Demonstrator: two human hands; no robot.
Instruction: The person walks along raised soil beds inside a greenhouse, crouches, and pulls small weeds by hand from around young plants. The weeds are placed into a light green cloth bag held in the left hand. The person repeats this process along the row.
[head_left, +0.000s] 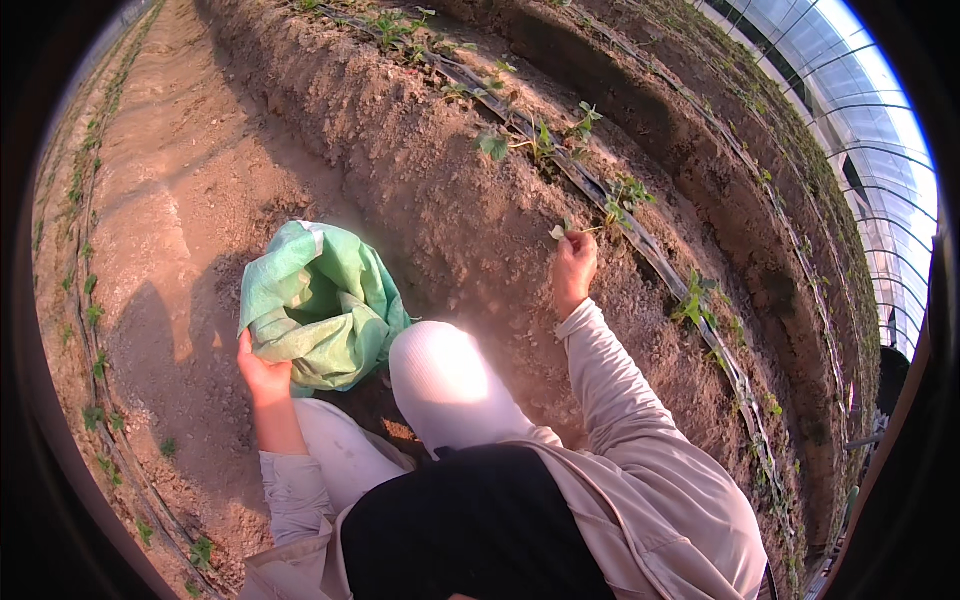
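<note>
My left hand (266, 373) grips the rim of a green woven sack (337, 341), whose mouth gapes upward beside my knee. The inside of the sack is in shadow, so its contents are hard to make out. Out to the right, over the side of a raised soil bed (480, 187), my right hand (576, 270) pinches a leaf (559, 231) on a thin stem. That stem runs toward a small leafy plant (624, 199), possibly a strawberry plant, at the drip tape on the bed's top.
Black drip tape (660, 259) runs along the bed between several small plants (544, 139). A bare soil furrow (172, 180) lies left, with another planted row (94, 315) past it. More beds lead right to a greenhouse wall of film and hoops (874, 150).
</note>
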